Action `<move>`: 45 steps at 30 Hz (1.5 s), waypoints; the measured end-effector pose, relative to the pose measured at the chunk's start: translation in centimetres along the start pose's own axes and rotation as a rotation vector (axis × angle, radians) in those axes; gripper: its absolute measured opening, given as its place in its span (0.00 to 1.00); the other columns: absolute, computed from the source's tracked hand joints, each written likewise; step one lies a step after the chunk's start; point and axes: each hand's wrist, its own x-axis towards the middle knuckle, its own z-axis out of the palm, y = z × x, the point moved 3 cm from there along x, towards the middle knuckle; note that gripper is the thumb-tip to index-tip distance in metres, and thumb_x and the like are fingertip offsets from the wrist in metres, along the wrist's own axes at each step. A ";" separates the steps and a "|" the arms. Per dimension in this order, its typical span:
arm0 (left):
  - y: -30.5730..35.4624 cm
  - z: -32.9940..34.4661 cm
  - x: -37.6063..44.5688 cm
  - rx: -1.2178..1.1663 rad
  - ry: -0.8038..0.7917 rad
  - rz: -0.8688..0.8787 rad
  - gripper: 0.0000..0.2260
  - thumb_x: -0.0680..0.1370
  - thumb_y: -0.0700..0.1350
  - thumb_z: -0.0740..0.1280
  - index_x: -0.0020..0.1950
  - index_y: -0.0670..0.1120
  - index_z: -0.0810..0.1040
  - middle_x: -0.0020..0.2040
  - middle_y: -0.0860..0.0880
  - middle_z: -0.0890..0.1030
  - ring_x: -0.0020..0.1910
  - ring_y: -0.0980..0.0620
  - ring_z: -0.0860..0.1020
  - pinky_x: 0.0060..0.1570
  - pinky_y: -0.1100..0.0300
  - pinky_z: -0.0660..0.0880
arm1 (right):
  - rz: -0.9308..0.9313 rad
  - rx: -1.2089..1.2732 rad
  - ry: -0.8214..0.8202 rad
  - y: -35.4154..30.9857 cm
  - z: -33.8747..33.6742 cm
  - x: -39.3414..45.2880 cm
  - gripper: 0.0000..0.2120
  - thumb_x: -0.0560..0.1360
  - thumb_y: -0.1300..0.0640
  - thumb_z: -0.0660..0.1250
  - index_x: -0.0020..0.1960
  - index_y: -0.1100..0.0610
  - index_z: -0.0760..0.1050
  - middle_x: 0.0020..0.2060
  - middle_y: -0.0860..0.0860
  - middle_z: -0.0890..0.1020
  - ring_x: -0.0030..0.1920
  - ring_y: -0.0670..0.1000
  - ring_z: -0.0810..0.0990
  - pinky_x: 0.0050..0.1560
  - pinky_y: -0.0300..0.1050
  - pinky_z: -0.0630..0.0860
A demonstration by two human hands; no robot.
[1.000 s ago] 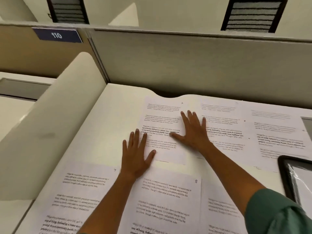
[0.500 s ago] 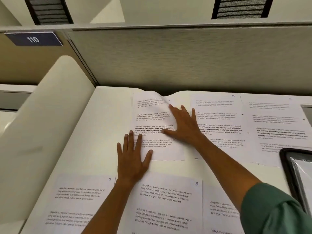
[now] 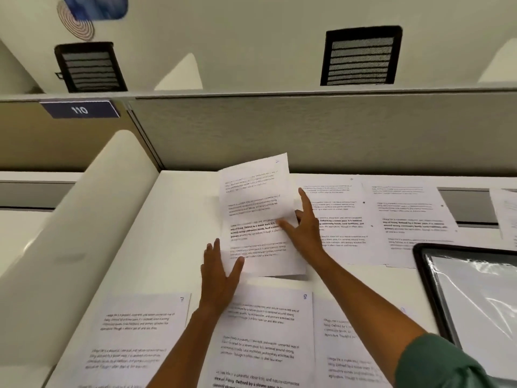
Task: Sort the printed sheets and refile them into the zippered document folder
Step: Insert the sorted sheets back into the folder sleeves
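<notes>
Around the lifted sheet (image 3: 256, 217) lie more printed sheets (image 3: 333, 219) and the black-edged folder (image 3: 472, 298) at the right. Left hand (image 3: 218, 278) pins its near corner, fingers straight, thumb on top; right hand (image 3: 303, 231) pinches its right edge, index finger extended. Bare desk (image 3: 179, 219) lies leftward.

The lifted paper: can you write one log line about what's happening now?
step: picking up sheet | left hand: flat on edge | right hand: pinching it | folder: open
</notes>
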 end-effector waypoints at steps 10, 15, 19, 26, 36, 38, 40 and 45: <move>6.2 -1.4 -9.0 -0.529 0.030 -0.267 0.39 0.77 0.54 0.71 0.80 0.50 0.52 0.77 0.45 0.65 0.74 0.43 0.66 0.70 0.48 0.66 | 0.023 0.190 0.165 -4.4 -7.2 -7.8 0.10 0.71 0.56 0.77 0.50 0.51 0.81 0.45 0.46 0.86 0.48 0.50 0.85 0.52 0.55 0.82; 7.9 0.5 -14.5 -0.943 -0.062 -0.486 0.51 0.69 0.52 0.79 0.80 0.49 0.46 0.75 0.40 0.65 0.71 0.41 0.69 0.72 0.43 0.65 | 0.038 0.286 0.201 -5.6 -10.6 -13.7 0.11 0.71 0.56 0.77 0.51 0.52 0.81 0.48 0.48 0.86 0.48 0.50 0.85 0.50 0.50 0.83; 9.8 2.1 -20.2 -1.319 -0.086 -0.479 0.28 0.79 0.36 0.67 0.76 0.38 0.59 0.53 0.38 0.78 0.54 0.37 0.76 0.64 0.41 0.72 | 0.030 0.331 0.212 -5.3 -14.1 -19.1 0.12 0.72 0.57 0.77 0.54 0.54 0.81 0.48 0.48 0.86 0.49 0.50 0.85 0.49 0.48 0.83; 11.3 6.8 -26.0 -1.094 -0.102 -0.401 0.04 0.76 0.29 0.68 0.45 0.37 0.77 0.47 0.36 0.80 0.42 0.43 0.80 0.40 0.54 0.83 | 0.073 0.426 0.204 -2.4 -22.4 -26.9 0.17 0.71 0.61 0.77 0.58 0.60 0.80 0.51 0.54 0.86 0.48 0.53 0.86 0.46 0.46 0.82; 15.5 15.5 -29.0 -0.804 -0.194 -0.238 0.05 0.77 0.31 0.68 0.52 0.35 0.78 0.49 0.36 0.81 0.47 0.39 0.80 0.40 0.55 0.83 | 0.227 0.528 0.351 5.0 -43.0 -30.8 0.29 0.62 0.59 0.82 0.59 0.63 0.77 0.52 0.61 0.84 0.50 0.60 0.85 0.46 0.53 0.82; 17.2 17.7 -29.3 -0.726 -0.196 -0.201 0.04 0.77 0.31 0.68 0.51 0.35 0.79 0.47 0.37 0.81 0.44 0.41 0.80 0.34 0.59 0.82 | 0.269 0.434 0.261 7.0 -47.0 -30.7 0.38 0.54 0.52 0.86 0.60 0.61 0.77 0.52 0.60 0.84 0.50 0.60 0.85 0.44 0.52 0.82; 19.0 20.5 -29.4 -0.673 -0.200 -0.166 0.04 0.77 0.31 0.68 0.51 0.35 0.79 0.44 0.38 0.81 0.41 0.42 0.79 0.31 0.61 0.81 | 0.285 0.319 0.096 8.7 -50.3 -30.1 0.29 0.62 0.55 0.83 0.60 0.59 0.78 0.52 0.57 0.85 0.51 0.57 0.85 0.45 0.51 0.82; 22.4 27.8 -30.0 -0.565 -0.163 -0.150 0.03 0.76 0.33 0.69 0.50 0.36 0.80 0.39 0.41 0.83 0.32 0.47 0.80 0.29 0.58 0.78 | 0.300 0.193 -0.125 12.7 -58.9 -27.8 0.22 0.68 0.58 0.79 0.60 0.60 0.79 0.53 0.54 0.85 0.53 0.56 0.85 0.52 0.51 0.82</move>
